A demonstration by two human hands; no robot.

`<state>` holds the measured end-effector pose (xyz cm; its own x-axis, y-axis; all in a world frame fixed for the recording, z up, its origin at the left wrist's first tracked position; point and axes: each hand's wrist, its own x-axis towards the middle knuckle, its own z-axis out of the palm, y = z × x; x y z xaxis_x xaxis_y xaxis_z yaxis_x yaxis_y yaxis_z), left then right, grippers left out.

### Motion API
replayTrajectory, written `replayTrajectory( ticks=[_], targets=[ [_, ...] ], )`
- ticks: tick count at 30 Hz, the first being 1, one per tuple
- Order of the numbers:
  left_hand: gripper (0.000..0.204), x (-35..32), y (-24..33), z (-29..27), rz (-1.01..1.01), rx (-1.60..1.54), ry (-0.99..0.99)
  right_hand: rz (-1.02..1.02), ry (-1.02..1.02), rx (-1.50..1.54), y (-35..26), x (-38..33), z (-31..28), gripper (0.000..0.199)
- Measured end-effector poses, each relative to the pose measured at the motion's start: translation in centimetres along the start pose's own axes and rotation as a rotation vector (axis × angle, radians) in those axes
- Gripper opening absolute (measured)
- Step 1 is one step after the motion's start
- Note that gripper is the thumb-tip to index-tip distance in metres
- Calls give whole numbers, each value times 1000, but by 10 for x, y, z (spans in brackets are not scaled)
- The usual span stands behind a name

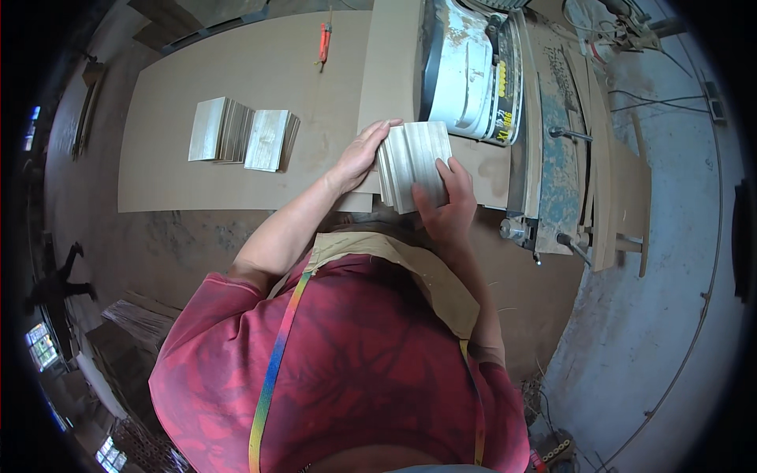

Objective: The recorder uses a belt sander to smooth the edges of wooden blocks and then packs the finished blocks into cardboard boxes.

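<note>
Between my two hands is a stack of thin pale wooden boards (426, 150), its pieces fanned slightly out of line. My left hand (364, 154) is closed around the stack's left side, fingers at its upper left corner. Across the right part of the top board lie the bent fingers of my right hand (449, 197), its thumb on the board's face. Over on the left of the table stand two more batches of similar boards, a thicker row (223, 130) and a smaller one (268, 140) leaning beside it. The undersides of my hands are hidden.
The brown sheet-topped table (165, 181) runs to the left. A red-handled tool (324, 43) lies at its far side. Just beyond the stack sits a bulky white machine housing (465, 71); to its right are a worn blue machine bed (556, 173) with knobs and a wooden panel (603, 197).
</note>
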<state>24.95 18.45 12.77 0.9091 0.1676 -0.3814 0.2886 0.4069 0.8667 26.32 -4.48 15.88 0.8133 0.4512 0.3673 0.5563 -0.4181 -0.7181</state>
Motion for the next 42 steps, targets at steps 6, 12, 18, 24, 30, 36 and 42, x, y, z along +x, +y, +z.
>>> replayTrajectory(
  ticks=[6, 12, 18, 24, 30, 36, 42],
  targets=[
    [41, -10, -4, -32, 36, 14, -78, 166, 140, -109, 15, -27, -19, 59],
    [50, -24, 13, -49, -49, -115, -34, 220, 144, -609, 80, -64, -5, 57],
    [48, -27, 12, -57, 7, -5, 24, 88, 204, -772, 131, -20, 47, 58],
    [45, -11, 1, -25, 34, 31, 60, 99, 168, -483, 112, 29, 42, 64],
    [44, 5, -16, -7, 95, 292, 103, 161, -82, -269, 2, 6, 3, 65],
    [47, 21, -21, -26, 60, 169, 40, 304, 42, -459, 56, -41, -15, 67],
    [52, 13, -1, -61, -35, 25, -163, 52, 231, -687, 121, -34, 37, 59]
  ],
)
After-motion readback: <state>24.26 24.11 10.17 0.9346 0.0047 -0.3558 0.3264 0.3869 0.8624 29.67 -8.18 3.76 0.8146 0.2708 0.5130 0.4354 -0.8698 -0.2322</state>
